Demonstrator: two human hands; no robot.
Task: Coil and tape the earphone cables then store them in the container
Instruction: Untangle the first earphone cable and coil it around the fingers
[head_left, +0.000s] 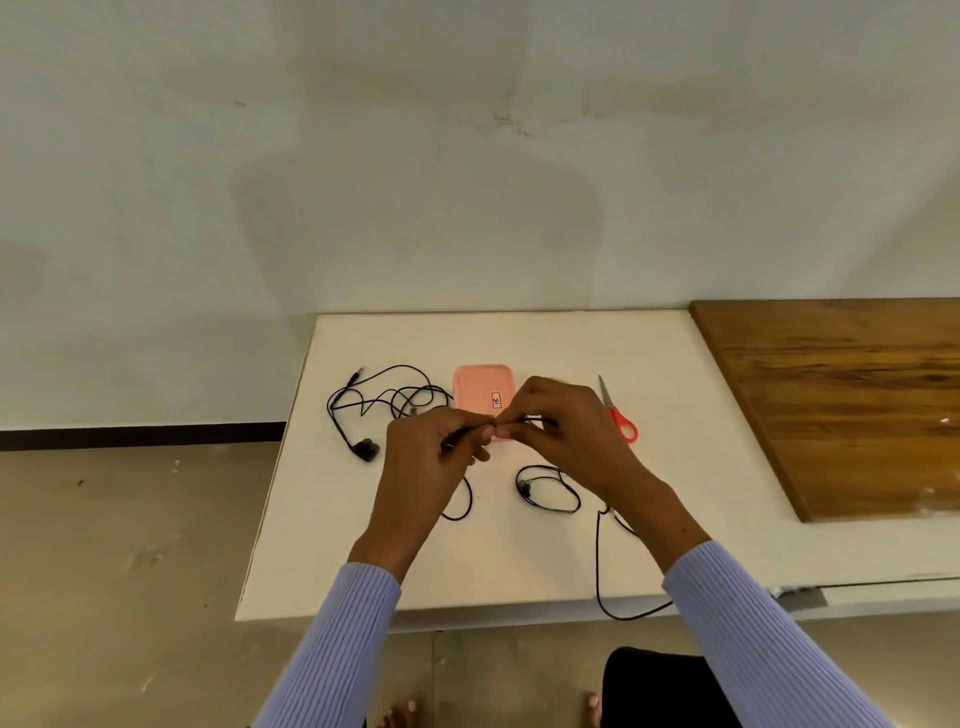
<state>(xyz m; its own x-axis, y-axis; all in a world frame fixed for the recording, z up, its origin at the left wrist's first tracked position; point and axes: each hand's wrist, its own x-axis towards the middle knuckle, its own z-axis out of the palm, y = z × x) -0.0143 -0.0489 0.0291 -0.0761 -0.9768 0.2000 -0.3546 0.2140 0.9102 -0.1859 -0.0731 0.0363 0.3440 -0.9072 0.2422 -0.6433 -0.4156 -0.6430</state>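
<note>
A black earphone cable (550, 491) trails in loops on the white desk (701, 467), its upper part pinched between the left hand (436, 452) and right hand (563, 431), above the pink container (480, 387). A second tangled earphone (384, 405) lies left; red scissors (618, 415) right.

A brown wooden board (852, 395) lies on the white table (701, 467).

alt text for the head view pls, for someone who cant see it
Two hands, the left hand and right hand, pinch a black earphone cable between them above a white table. Behind them lies a pink container, with a second tangled earphone cable to its left and red-handled scissors to its right.
</note>
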